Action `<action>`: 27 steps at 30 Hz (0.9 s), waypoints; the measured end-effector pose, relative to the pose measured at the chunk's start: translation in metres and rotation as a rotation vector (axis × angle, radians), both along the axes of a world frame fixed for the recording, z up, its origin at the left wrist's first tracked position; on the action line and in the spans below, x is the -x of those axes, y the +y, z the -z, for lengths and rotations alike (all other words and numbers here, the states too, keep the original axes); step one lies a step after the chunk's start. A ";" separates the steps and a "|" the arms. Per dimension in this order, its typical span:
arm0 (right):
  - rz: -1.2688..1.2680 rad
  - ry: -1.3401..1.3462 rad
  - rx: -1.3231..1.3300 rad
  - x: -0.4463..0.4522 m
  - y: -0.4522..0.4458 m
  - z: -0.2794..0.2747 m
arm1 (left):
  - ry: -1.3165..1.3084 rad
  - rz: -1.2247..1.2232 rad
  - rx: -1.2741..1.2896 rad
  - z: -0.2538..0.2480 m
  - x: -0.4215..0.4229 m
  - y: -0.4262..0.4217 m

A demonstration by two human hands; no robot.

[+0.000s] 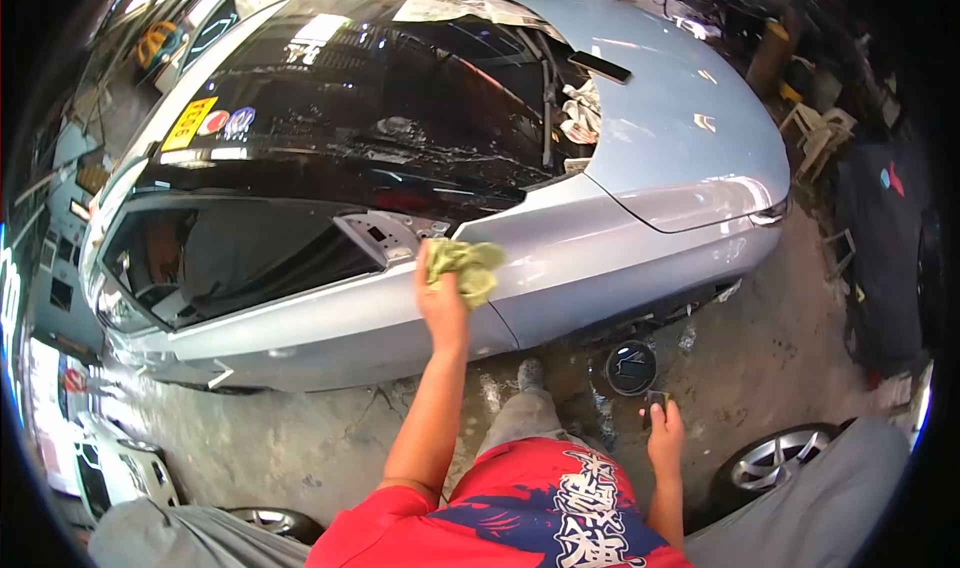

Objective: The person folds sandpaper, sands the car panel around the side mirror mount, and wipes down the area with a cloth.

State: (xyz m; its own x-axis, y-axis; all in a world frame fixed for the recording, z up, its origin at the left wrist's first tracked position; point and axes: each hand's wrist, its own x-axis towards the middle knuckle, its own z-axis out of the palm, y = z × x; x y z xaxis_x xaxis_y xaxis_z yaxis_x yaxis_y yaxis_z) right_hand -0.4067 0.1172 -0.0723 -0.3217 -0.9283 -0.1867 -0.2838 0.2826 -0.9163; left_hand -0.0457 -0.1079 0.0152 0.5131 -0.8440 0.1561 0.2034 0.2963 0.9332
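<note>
A yellow-green cloth [465, 270] is bunched in my left hand [441, 303], against the silver car [560, 258] near the front end of the side window. Just behind the cloth lies the bare mirror mount [380, 236] at the window corner. My right hand [665, 433] is low beside my body, its fingers closed around a small dark object [655, 401] that is too small to name. Beyond that hand, a round black container [631, 368] stands on the floor.
A black phone-like object [600, 66] lies on the hood. Newspaper [470, 8] covers the windshield's far edge, and crumpled paper [582, 113] fills its base. At the right are a wooden stool [820, 133] and a dark covered shape [885, 258]. A wheel [775, 460] is at the lower right.
</note>
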 end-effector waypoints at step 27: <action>-0.374 0.409 -0.260 0.026 -0.033 -0.001 | -1.102 -0.934 0.088 0.015 -0.033 -0.095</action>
